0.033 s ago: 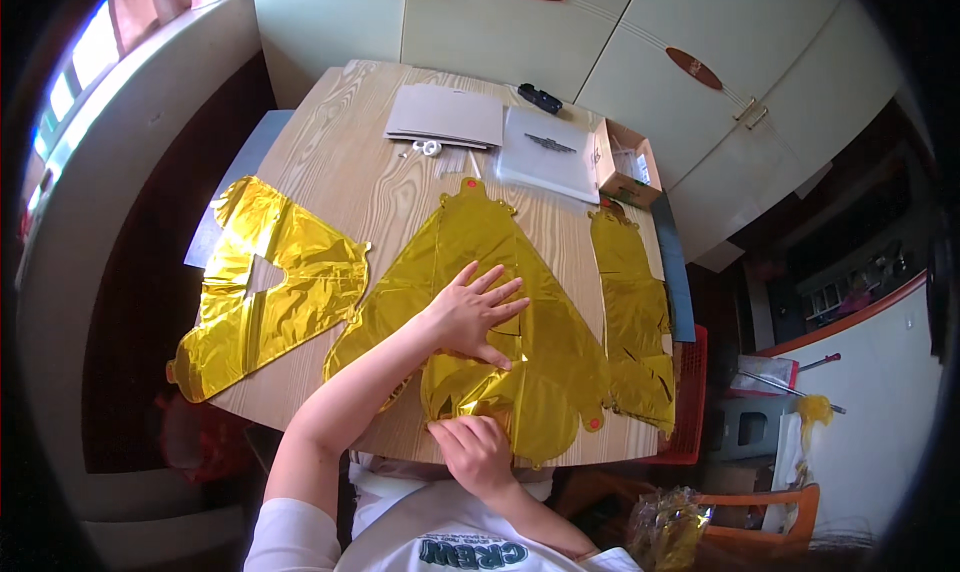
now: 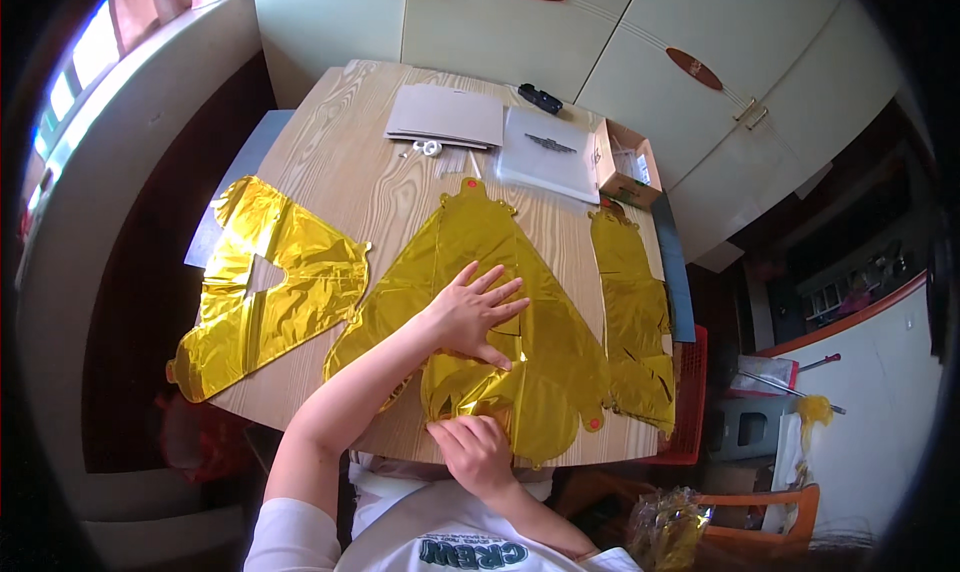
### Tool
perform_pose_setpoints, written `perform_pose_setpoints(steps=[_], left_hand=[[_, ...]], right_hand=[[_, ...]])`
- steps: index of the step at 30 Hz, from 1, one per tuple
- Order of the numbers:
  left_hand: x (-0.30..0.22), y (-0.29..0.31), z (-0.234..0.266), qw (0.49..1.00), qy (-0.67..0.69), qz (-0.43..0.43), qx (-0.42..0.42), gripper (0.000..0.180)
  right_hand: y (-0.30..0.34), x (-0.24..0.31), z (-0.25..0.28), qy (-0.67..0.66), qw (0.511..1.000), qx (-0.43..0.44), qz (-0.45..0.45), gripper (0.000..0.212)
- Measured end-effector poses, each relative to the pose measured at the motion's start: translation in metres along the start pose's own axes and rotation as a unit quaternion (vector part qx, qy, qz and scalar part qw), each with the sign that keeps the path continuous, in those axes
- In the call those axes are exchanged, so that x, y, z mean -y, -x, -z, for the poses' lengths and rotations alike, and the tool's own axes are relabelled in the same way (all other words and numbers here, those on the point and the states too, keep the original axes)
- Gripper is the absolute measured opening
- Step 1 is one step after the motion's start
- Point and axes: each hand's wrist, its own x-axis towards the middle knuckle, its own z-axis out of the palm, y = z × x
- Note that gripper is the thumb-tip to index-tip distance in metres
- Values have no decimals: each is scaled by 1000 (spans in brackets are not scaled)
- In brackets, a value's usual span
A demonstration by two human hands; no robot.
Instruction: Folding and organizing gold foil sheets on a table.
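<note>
A flat gold foil balloon [image 2: 480,232], broad at its base and narrow at its far tip, lies in front of me at the middle of the table. My left hand [image 2: 478,314] rests on it with fingers spread, palm down. At the near edge, my right hand [image 2: 474,454] has its fingers closed on a creased, partly folded part of the same foil. Left of it lies a second gold foil balloon [image 2: 320,277] with a triangular hole. A third, narrower gold foil balloon [image 2: 630,302] lies along the right edge. Small red dots mark the tabs of the middle one.
On the far part of the wooden table [image 2: 330,142] are grey cardboard sheets [image 2: 445,112], white ribbon rolls [image 2: 428,148], a stack of clear plastic bags [image 2: 530,167], a black object [image 2: 540,98] and an open cardboard box [image 2: 632,177]. A wooden chair [image 2: 800,507] stands at the near right.
</note>
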Motion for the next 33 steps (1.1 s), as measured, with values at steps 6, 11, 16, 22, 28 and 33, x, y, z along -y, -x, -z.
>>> perform_pose_setpoints(steps=[6,11,16,22,28,33], left_hand=[[0,0,6,999,-4,-1,33,117],[0,0,6,999,-2,-2,40,117],[-1,0,8,999,-1,-2,48,116],[0,0,5,999,-1,-4,44,116],[0,0,6,999,-10,-6,44,116],[1,1,5,999,-11,-6,37,119]], right_hand=[[1,-2,2,-39,999,32,3,26],[-2,-16,31,-79,996,4,-43,31],[19,-72,36,41,986,17,-161,48],[27,-79,34,34,980,111,-160,58],[25,-76,35,61,976,134,-160,59],[25,-76,31,74,975,128,-163,60]])
